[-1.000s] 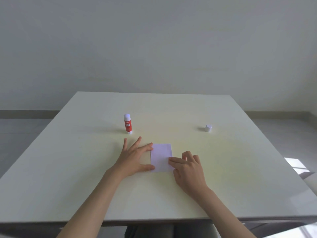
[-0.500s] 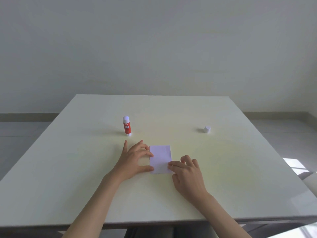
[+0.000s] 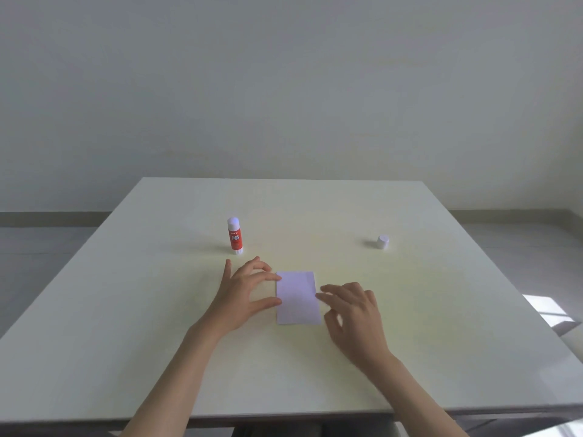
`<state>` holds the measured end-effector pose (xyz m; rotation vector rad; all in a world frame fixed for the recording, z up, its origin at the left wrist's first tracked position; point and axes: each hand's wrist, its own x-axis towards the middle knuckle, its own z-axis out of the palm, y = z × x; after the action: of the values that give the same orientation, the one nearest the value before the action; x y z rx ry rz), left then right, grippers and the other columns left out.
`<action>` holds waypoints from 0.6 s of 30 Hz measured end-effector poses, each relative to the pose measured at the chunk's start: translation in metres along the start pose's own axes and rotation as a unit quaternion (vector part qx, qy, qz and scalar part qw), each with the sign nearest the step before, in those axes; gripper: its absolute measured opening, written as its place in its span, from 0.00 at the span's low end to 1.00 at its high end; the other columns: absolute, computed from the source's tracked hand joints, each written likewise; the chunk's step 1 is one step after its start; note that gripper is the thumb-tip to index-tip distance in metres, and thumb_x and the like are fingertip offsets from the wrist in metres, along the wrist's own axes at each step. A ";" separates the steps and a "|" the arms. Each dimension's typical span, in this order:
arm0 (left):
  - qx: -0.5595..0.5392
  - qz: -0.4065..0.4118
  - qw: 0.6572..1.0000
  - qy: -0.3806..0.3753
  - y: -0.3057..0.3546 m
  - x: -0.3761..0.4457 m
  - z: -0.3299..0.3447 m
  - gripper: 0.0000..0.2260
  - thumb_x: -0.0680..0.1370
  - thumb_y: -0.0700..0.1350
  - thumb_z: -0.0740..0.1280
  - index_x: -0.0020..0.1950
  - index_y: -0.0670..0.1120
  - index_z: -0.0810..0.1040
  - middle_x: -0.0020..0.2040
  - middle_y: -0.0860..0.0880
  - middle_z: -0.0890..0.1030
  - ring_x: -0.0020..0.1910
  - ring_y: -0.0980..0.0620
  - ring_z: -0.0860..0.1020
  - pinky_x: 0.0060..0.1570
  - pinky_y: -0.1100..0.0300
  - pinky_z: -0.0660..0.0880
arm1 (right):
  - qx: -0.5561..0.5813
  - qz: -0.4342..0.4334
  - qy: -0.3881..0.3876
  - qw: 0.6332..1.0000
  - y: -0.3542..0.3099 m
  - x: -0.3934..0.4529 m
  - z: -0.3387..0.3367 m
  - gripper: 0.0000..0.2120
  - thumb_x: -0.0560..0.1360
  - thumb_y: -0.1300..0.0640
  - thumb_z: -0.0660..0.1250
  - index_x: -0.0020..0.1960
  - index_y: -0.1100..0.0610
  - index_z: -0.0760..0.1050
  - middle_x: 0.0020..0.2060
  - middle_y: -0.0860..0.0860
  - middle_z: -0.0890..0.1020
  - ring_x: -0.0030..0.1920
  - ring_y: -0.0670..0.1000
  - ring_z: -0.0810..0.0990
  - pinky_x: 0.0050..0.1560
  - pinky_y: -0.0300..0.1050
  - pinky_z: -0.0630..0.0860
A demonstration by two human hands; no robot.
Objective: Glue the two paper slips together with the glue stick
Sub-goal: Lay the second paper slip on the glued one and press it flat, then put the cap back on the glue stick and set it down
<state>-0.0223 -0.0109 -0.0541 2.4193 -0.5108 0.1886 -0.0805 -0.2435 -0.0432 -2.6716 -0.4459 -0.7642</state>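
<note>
A pale lilac paper slip (image 3: 297, 298) lies flat on the white table (image 3: 315, 216); it looks like one sheet, and I cannot tell whether a second slip lies under it. My left hand (image 3: 243, 291) rests at its left edge, thumb and fingertips touching the paper. My right hand (image 3: 353, 313) sits at its right edge, fingertips on the border. Behind my left hand the red-and-white glue stick (image 3: 235, 236) stands upright. Its small white cap (image 3: 382, 242) stands alone at the back right.
The table's near edge (image 3: 284, 417) runs just below my forearms. A plain wall rises behind the table. A sunlit patch of floor (image 3: 549, 310) shows past the right edge.
My right hand has drawn back slightly from the slip to its right edge. My left fingers have curled a little. The paper stays where it was.
</note>
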 end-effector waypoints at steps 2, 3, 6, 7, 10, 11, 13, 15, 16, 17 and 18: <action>-0.025 0.010 0.996 0.087 0.001 0.005 -0.009 0.15 0.72 0.49 0.72 0.58 0.52 0.79 0.55 0.57 0.75 0.62 0.58 0.72 0.72 0.52 0.56 | 0.018 0.054 0.023 0.998 0.017 0.019 -0.006 0.16 0.64 0.67 0.67 0.48 0.54 0.84 0.46 0.48 0.86 0.42 0.57 0.82 0.39 0.46 0.72; -0.042 0.010 0.988 0.146 0.002 0.007 -0.014 0.13 0.72 0.46 0.73 0.56 0.49 0.80 0.53 0.56 0.76 0.57 0.57 0.75 0.66 0.58 0.64 | 0.027 0.088 0.033 0.995 0.028 0.031 -0.009 0.15 0.67 0.68 0.68 0.50 0.55 0.84 0.47 0.51 0.86 0.44 0.58 0.82 0.42 0.48 0.73; -0.085 -0.047 0.945 0.313 0.002 0.016 -0.028 0.11 0.72 0.42 0.73 0.53 0.47 0.79 0.49 0.53 0.77 0.50 0.55 0.77 0.50 0.64 0.70 | 0.035 0.175 0.029 0.984 0.069 0.068 -0.012 0.16 0.73 0.64 0.67 0.60 0.57 0.79 0.55 0.57 0.81 0.52 0.60 0.80 0.51 0.52 0.76; -0.100 -0.081 0.928 0.351 0.000 0.020 -0.031 0.13 0.71 0.42 0.73 0.55 0.47 0.78 0.51 0.53 0.75 0.50 0.54 0.76 0.50 0.63 0.70 | 0.030 0.205 0.014 0.978 0.083 0.077 -0.011 0.17 0.74 0.62 0.66 0.63 0.57 0.76 0.58 0.57 0.78 0.53 0.60 0.79 0.51 0.52 0.76; -0.147 -0.175 0.902 0.367 -0.010 0.032 -0.036 0.23 0.71 0.42 0.73 0.64 0.45 0.73 0.57 0.51 0.72 0.54 0.53 0.74 0.53 0.59 0.70 | 0.022 0.276 -0.048 0.960 0.113 0.091 -0.002 0.21 0.77 0.60 0.63 0.69 0.54 0.70 0.64 0.57 0.71 0.55 0.59 0.78 0.50 0.50 0.76; -0.165 -0.200 0.902 0.346 -0.013 0.035 -0.036 0.25 0.71 0.42 0.74 0.67 0.44 0.72 0.59 0.49 0.72 0.57 0.52 0.74 0.54 0.58 0.71 | 0.026 0.290 -0.062 0.955 0.119 0.092 0.001 0.21 0.77 0.60 0.63 0.70 0.54 0.69 0.65 0.57 0.70 0.54 0.60 0.78 0.49 0.50 0.75; -0.201 -0.241 0.901 0.299 -0.020 0.041 -0.035 0.27 0.71 0.43 0.74 0.68 0.43 0.70 0.65 0.46 0.75 0.63 0.49 0.74 0.58 0.59 0.70 | 0.031 0.304 -0.071 0.950 0.126 0.092 0.008 0.20 0.78 0.61 0.61 0.69 0.53 0.69 0.64 0.56 0.71 0.54 0.60 0.78 0.50 0.49 0.74; -0.219 -0.261 0.900 0.271 -0.023 0.044 -0.032 0.26 0.72 0.43 0.73 0.68 0.43 0.72 0.65 0.46 0.77 0.64 0.49 0.75 0.59 0.60 0.69 | 0.024 0.309 -0.062 0.949 0.128 0.092 0.013 0.18 0.78 0.61 0.61 0.67 0.53 0.72 0.62 0.55 0.74 0.53 0.60 0.79 0.49 0.49 0.74; -0.217 -0.266 0.901 0.265 -0.023 0.046 -0.030 0.24 0.71 0.43 0.73 0.66 0.44 0.74 0.64 0.46 0.78 0.62 0.49 0.76 0.58 0.61 0.69 | 0.018 0.308 -0.056 0.949 0.129 0.090 0.015 0.18 0.78 0.62 0.61 0.66 0.54 0.74 0.61 0.55 0.75 0.53 0.60 0.79 0.47 0.48 0.74; -0.211 -0.268 0.903 0.260 -0.022 0.048 -0.028 0.21 0.71 0.43 0.73 0.64 0.45 0.76 0.61 0.47 0.81 0.60 0.51 0.78 0.56 0.62 0.69 | 0.013 0.307 -0.050 0.950 0.129 0.089 0.016 0.17 0.77 0.63 0.62 0.65 0.54 0.75 0.60 0.55 0.76 0.52 0.60 0.79 0.46 0.48 0.73; -0.207 -0.268 0.905 0.256 -0.021 0.050 -0.027 0.19 0.71 0.43 0.73 0.61 0.47 0.78 0.57 0.48 0.83 0.56 0.53 0.79 0.53 0.63 0.70 | 0.010 0.306 -0.047 0.951 0.130 0.088 0.017 0.16 0.77 0.63 0.62 0.64 0.55 0.76 0.59 0.55 0.77 0.52 0.60 0.79 0.45 0.47 0.73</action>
<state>0.0318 0.0050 -0.0323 1.8956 0.3293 0.4106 0.0475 -0.3351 -0.0369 -2.6003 0.3483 -0.4359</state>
